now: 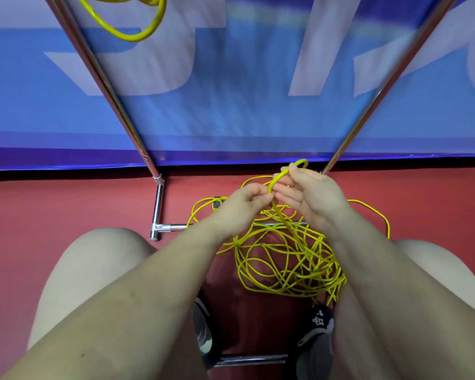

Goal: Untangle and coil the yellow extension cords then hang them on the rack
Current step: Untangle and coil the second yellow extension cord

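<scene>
2 hands (280, 198), 1 cord tangle (285, 259), 1 hung coil (137, 23), 2 shoes (316, 333).

Tangled cord (285, 259), centre of frame: bright yellow, with a dark grey plug (217, 204) at its left edge. Hanging cord loops (137, 28), upper left: the same yellow. Rack tubes (159, 207): polished silver chrome. Floor (52, 204): matte red. Banner (231, 105) across the upper half: blue with large pale lilac lettering and a darker violet lower band. Shoes (317, 333), bottom centre: black and grey, one bearing a small white star motif.
</scene>
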Available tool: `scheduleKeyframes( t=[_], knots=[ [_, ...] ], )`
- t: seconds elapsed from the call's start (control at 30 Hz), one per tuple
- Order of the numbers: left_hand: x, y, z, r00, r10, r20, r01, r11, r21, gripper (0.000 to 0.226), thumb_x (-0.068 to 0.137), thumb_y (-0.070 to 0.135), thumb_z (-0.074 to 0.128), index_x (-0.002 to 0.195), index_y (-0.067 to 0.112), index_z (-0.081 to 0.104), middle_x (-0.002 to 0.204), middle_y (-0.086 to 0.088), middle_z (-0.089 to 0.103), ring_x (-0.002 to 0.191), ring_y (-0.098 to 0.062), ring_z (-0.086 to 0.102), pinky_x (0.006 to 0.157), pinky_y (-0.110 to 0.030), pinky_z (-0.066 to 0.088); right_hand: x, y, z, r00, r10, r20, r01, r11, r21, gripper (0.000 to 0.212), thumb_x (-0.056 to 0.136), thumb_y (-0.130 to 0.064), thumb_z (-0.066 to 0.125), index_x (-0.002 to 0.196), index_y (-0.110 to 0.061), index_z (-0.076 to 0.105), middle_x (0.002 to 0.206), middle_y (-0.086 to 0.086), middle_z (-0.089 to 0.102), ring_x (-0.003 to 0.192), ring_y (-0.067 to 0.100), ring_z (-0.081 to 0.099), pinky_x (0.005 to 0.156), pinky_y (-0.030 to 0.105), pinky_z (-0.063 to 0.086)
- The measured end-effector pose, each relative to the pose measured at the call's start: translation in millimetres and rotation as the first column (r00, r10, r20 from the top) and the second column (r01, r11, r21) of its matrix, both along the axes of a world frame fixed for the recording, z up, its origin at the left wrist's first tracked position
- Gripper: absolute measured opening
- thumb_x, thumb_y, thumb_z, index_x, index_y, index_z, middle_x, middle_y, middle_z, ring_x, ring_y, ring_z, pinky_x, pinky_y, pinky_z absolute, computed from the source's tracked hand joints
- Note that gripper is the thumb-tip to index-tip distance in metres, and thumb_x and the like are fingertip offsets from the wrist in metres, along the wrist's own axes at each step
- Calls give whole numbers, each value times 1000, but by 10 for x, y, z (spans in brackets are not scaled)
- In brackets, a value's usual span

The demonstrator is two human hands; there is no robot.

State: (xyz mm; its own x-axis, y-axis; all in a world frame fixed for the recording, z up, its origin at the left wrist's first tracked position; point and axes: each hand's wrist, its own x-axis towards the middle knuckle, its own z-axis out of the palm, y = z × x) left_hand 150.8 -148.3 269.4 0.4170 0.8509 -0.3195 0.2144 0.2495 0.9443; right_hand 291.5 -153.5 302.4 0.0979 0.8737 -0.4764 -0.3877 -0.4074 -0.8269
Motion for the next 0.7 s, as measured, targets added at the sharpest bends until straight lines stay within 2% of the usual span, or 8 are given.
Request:
scheduleKeyframes(
  t=[0.1,0.2,0.3,0.37,0.4,0.53,0.63,0.7],
  knots=[
    [21,5,-43,999,36,-8,-36,999,8,18,99,13,46,83,18,52,78,-6,58,73,-16,56,76,-32,44,6,28,-28,999,34,7,-34,999,9,19,97,-24,47,92,-11,59,83,4,69,70,11,70,61,21,56],
    [27,-5,-84,992,129,-1,-129,991,-21,21,99,12,44,81,17,51,70,-3,58,65,-14,58,68,-29,45,1,58,-115,953,169,251,-174,985,-2,18,97,-23,47,104,-11,58,99,7,66,82,15,67,70,19,55],
    [9,40,-51,962,267,56,-264,962,-64,22,100,11,43,79,14,50,64,-1,59,51,-4,60,57,-22,46,22,5,-304,731,371,573,-399,913,-82,18,94,-21,53,109,-13,61,91,2,64,80,12,61,62,9,46],
    [-1,76,-4,940,334,72,-330,942,-67,22,100,12,42,80,13,50,68,-3,60,48,-1,59,53,-15,48,52,-54,-459,533,481,696,-528,832,-171,8,91,-26,59,92,-19,62,76,-4,59,71,8,54,64,19,44],
    [-3,89,13,932,354,76,-350,935,-63,22,100,13,42,80,14,50,69,-3,61,49,-1,59,54,-15,49,67,-76,-527,482,512,711,-552,808,-208,7,89,-26,61,90,-19,61,76,-3,57,72,10,53,68,24,43],
    [22,142,72,901,420,112,-415,907,-69,22,101,15,41,82,15,52,70,-2,64,48,0,59,57,-18,49,183,-99,-646,382,531,756,-559,785,-269,27,87,-19,65,112,-8,60,96,2,56,95,22,61,92,37,47],
    [32,201,133,862,478,169,-469,878,-96,21,101,16,41,84,13,53,55,4,64,46,-1,59,53,-14,49,244,-105,-687,312,481,820,-534,802,-267,22,87,-18,64,108,-10,60,90,-4,55,86,21,59,84,32,46],
    [-14,271,189,809,540,234,-525,842,-127,22,101,18,41,84,14,53,55,7,66,49,-2,61,53,-14,50,217,-84,-650,380,366,849,-497,855,-146,17,87,-19,65,102,-12,61,82,-8,55,82,20,58,81,34,47]
  ],
)
